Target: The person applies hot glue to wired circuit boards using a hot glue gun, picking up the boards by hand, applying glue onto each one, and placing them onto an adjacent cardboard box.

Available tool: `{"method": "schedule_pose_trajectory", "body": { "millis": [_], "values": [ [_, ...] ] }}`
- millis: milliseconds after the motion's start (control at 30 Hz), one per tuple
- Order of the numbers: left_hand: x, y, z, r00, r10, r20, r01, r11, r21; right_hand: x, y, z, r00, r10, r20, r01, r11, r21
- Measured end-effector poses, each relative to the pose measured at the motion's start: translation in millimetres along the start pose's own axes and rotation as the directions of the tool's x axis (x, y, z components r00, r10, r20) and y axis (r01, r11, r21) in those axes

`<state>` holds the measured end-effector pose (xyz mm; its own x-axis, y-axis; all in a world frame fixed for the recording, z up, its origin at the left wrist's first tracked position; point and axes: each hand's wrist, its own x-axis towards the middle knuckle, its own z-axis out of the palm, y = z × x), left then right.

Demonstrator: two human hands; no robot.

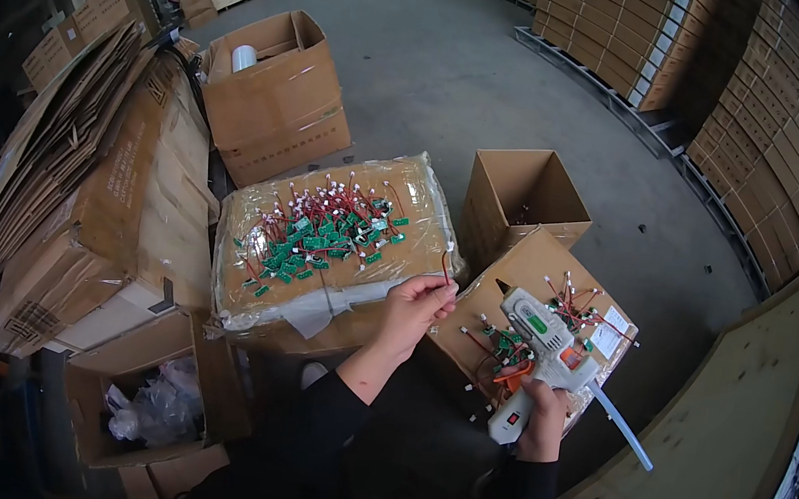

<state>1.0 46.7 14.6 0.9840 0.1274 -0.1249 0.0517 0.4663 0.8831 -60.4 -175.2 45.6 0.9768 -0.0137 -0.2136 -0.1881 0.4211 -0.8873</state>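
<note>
My left hand pinches a small part with a red wire and a white plug standing up from the fingertips; whatever is at its lower end is hidden by my fingers. A white hot glue gun is gripped by its handle in my right hand. Its dark nozzle points up and left, and a translucent glue stick sticks out of its back. Beyond my left hand lies a pile of green circuit boards with red wires and white plugs. More wired boards lie around and partly behind the gun.
The pile rests on a plastic-wrapped carton; the other boards lie on a second carton. An open box stands behind. Bottom left, another box holds clear plastic bags. A wooden panel flanks the right side.
</note>
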Motion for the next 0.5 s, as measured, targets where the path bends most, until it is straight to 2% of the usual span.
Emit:
{"method": "schedule_pose_trajectory", "body": {
  "millis": [233, 433, 500],
  "values": [
    [1.0, 1.2, -1.0, 1.000, -0.013, -0.026, 0.012, 1.000, -0.025, 0.4, 1.4, -5.4, 0.999, 0.047, -0.004, -0.048, 0.998, -0.027],
    [3.0, -1.0, -1.8, 0.999, -0.035, -0.006, 0.035, 0.998, 0.060, -1.9, -2.4, -4.1, 0.999, -0.004, 0.036, 0.005, 1.000, -0.013],
    [3.1, -2.3, 0.6, 0.997, 0.066, 0.038, -0.070, 0.993, 0.099, -3.3, -5.3, -4.0, 0.997, 0.008, 0.074, -0.006, 1.000, -0.027]
  ]
}}
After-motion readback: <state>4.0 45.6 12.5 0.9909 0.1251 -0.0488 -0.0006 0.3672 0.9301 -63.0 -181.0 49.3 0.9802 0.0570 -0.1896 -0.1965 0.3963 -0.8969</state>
